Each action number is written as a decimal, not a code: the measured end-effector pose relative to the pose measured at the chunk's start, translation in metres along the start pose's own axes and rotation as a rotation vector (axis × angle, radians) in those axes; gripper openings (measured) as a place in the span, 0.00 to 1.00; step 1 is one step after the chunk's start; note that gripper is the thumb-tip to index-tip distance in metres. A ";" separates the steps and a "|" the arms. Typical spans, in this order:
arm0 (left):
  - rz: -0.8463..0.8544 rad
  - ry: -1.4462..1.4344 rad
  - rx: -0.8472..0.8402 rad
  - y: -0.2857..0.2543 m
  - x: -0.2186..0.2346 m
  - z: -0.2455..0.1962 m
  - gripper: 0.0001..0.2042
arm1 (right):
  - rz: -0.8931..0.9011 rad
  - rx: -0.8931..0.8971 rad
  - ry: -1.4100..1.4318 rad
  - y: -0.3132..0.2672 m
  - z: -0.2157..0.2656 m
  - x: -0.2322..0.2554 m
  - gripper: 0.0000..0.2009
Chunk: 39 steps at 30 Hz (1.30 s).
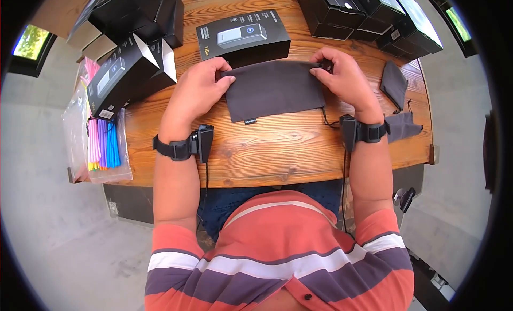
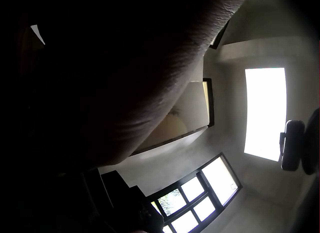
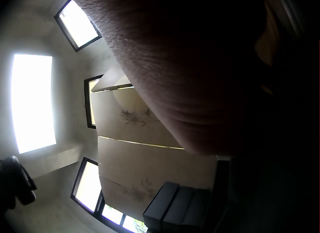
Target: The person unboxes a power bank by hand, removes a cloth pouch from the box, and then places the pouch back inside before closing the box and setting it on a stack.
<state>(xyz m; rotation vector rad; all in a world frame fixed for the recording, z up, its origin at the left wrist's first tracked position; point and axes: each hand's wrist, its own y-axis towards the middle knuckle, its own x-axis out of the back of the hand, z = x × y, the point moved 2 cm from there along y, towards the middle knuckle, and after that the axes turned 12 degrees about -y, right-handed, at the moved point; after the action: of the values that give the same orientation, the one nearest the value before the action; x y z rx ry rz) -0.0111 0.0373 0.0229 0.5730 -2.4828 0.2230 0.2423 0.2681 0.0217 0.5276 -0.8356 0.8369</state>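
A dark grey fabric pouch [image 1: 275, 91] is spread flat between my hands in the head view, with a small black label on its lower edge. My left hand [image 1: 202, 86] pinches its upper left corner between thumb and fingers. At the upper right corner, my right hand [image 1: 347, 78] grips the cloth in the same way. A thin black drawstring [image 1: 327, 118] trails from the pouch's right end. Just behind the pouch stands a black printed box [image 1: 243, 35] marked 130W. In both wrist views the dark skin of the hand or wrist fills much of the picture, and the pouch is hidden.
More black boxes stand at the back left [image 1: 131, 17] and back right [image 1: 355, 14] of the wooden table [image 1: 251, 156]. On the left lies a clear bag [image 1: 109, 150] of coloured strips. Two more grey pouches, one folded [image 1: 394, 85], one flat [image 1: 405, 126], lie on the right.
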 end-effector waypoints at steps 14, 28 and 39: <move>0.248 -0.471 -0.009 -0.007 0.011 0.006 0.10 | 0.229 0.225 0.241 -0.009 0.000 0.022 0.06; 0.302 -0.228 -0.020 -0.007 0.009 0.000 0.13 | 0.394 0.129 0.000 -0.014 0.007 0.020 0.08; 0.242 0.030 0.019 -0.013 -0.004 -0.019 0.25 | 0.350 0.143 -0.054 -0.014 0.003 0.018 0.20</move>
<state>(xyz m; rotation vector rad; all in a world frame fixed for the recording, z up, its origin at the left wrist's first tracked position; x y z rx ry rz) 0.0075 0.0321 0.0364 0.2730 -2.5199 0.3469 0.2598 0.2655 0.0370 0.5387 -0.9365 1.2141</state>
